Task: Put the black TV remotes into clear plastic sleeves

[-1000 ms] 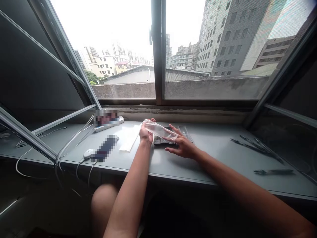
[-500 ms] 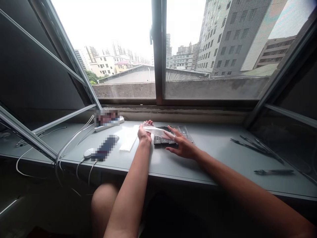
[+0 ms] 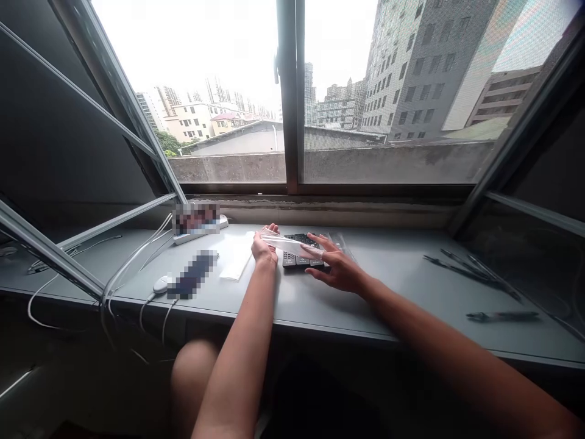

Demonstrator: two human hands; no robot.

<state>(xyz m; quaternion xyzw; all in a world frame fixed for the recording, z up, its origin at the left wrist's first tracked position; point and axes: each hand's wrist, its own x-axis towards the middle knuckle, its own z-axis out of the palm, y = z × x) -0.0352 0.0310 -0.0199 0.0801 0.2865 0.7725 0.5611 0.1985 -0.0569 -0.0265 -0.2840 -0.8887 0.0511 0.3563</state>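
Observation:
A clear plastic bag (image 3: 289, 244) is stretched between my two hands above the desk. My left hand (image 3: 265, 245) is closed on one end of it, palm turned up. My right hand (image 3: 337, 266) has its fingers spread, and the plastic covers some of the fingertips, which seem to be inside the bag's opening. Just beneath the bag lie several black devices with number keys (image 3: 289, 260), side by side and partly hidden by the right hand. Another clear plastic bag (image 3: 342, 242) lies behind the right hand. A white folded sheet or sleeve (image 3: 236, 268) rests left of my left hand.
At the left are a white power strip (image 3: 201, 228), a blurred-out phone-like item (image 3: 194, 274), a round white charger (image 3: 161, 285) and loose white cables. Several dark pens or tools (image 3: 503, 317) lie at the right. Metal frame bars (image 3: 114, 219) slant over the desk's left side.
The hands and bag stay almost in place; the view has shifted slightly. The plastic now lies a little further over the right fingertips.

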